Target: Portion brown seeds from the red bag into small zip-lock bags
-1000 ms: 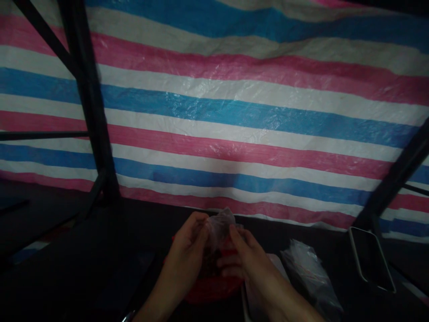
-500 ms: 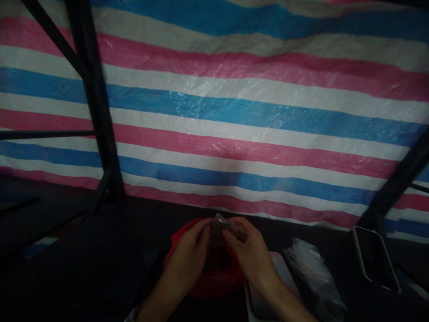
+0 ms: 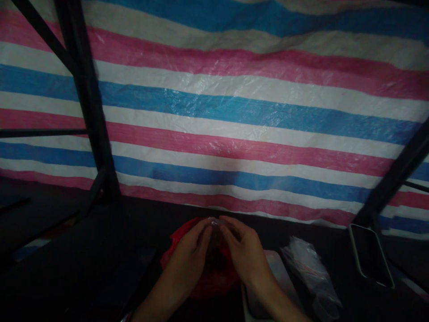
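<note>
Both of my hands pinch the top edge of a small clear plastic bag (image 3: 214, 222), fingers and thumbs close together. My left hand (image 3: 193, 243) grips its left corner and my right hand (image 3: 243, 243) its right corner. Something dark seems to be in or behind the bag, too dim to make out. Beneath and around the hands spreads a red plastic bag (image 3: 214, 286), its mouth open toward me. What lies inside the red bag is lost in shadow.
Right of my right forearm is a pale-rimmed tray or box (image 3: 279, 268). Beside it lies a bundle of clear zip bags (image 3: 308, 264), then a phone (image 3: 370, 255) on the dark table (image 3: 144, 219). A striped plastic sheet (image 3: 234, 116) hangs behind, with dark metal posts (image 3: 90, 107) at both sides.
My hands have drawn slightly closer together on the clear bag, and less of its top sticks up between them. The whole view has shifted a little.
</note>
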Available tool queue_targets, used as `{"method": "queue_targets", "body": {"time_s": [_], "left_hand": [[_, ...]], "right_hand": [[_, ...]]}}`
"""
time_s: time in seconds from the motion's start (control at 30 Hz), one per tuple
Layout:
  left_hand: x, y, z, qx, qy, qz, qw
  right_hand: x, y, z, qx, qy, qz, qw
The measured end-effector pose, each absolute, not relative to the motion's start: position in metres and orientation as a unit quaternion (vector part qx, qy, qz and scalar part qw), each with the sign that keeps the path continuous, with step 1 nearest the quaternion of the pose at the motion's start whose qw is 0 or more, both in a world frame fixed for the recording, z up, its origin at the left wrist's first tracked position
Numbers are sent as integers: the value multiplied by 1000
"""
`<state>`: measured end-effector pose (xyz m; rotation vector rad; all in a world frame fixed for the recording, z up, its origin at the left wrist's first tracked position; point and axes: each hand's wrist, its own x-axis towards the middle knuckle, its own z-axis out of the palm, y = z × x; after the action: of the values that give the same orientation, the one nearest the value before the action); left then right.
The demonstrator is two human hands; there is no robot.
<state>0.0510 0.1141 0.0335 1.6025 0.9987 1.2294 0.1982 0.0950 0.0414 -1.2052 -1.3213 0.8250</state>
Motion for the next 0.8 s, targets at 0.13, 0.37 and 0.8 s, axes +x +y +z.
{"method": "queue_targets", "body": {"time_s": [0.13,0.37,0.8], "left_hand": [[48,116,36,628,409,508,425],[42,117,49,600,409,537,429],[50,116,37,627,390,518,432]], "right_hand": [[194,95,50,-522,-572,332,539],[190,93,52,-518,-577,353,524],[197,88,42,-527,-598,319,513]]}}
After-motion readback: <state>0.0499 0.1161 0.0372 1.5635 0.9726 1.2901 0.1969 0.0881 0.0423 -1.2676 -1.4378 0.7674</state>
